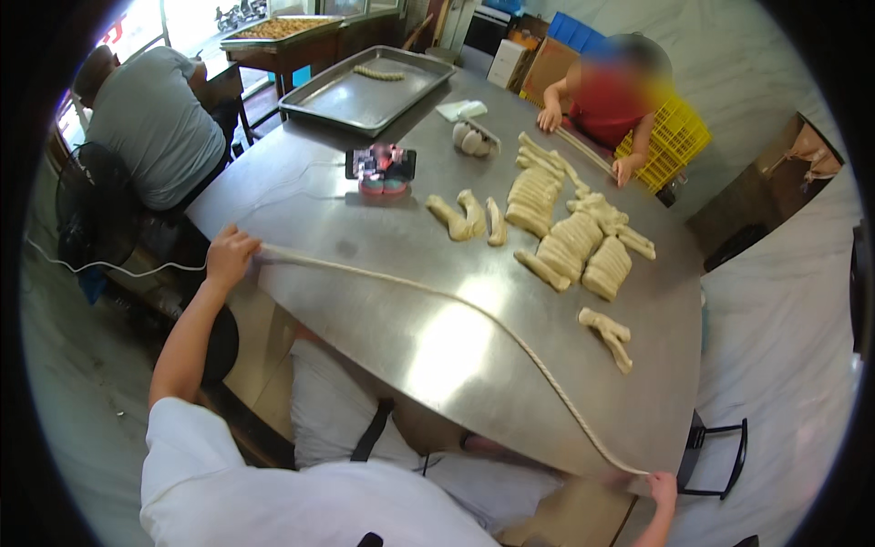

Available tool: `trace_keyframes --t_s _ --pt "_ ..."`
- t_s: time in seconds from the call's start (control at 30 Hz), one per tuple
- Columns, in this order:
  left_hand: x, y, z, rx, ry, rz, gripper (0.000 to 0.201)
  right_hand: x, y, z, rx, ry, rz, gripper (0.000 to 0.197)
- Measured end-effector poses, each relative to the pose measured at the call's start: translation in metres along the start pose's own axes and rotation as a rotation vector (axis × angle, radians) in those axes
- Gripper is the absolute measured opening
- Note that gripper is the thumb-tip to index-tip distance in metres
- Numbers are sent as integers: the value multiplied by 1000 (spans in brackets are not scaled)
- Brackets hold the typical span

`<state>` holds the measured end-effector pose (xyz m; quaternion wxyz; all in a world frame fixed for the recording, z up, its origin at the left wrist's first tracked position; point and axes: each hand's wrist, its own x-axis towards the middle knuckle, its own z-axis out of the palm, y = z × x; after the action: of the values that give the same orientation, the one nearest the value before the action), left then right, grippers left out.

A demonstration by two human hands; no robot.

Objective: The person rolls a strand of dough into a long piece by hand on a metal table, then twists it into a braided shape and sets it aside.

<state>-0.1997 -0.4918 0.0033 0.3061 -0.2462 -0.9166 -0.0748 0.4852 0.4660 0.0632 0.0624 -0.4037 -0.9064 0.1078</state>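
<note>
A long, twisted rope of pale dough (497, 321) stretches across the steel table in a slack curve. Its left end is in my left hand (231, 255), fingers closed round it over the table's left edge. At the near right corner, my right hand (663, 490) pinches the other end. Cut dough strips (565, 242) lie in rows to the right of the middle. Several loose dough pieces (460, 217) rest left of those rows, and a forked dough piece (608, 337) lies apart, nearer to my right hand.
Across the table (365, 301), a person in red (609, 109) has both hands on a dough strand (583, 150). A metal tray (401, 108) holds one twisted dough piece. A phone (381, 164) stands nearer. Another person (159, 123) sits at left beside a fan (100, 201).
</note>
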Motion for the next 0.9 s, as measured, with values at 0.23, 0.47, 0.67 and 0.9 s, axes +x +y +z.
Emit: trace_keyframes --t_s 0.23,0.47,0.67,0.9 --pt "61 71 60 -209 144 11 9 51 -258 -19 -26 98 -175 32" --pt "50 115 74 -300 -186 -224 34 6 -315 -9 -75 -81 -364 24" --pt "-72 168 -2 111 -80 92 43 -56 -330 -33 -219 -201 -660 20" --pt "37 84 -48 -220 -148 379 13 49 -249 -98 1444 327 -262 18"
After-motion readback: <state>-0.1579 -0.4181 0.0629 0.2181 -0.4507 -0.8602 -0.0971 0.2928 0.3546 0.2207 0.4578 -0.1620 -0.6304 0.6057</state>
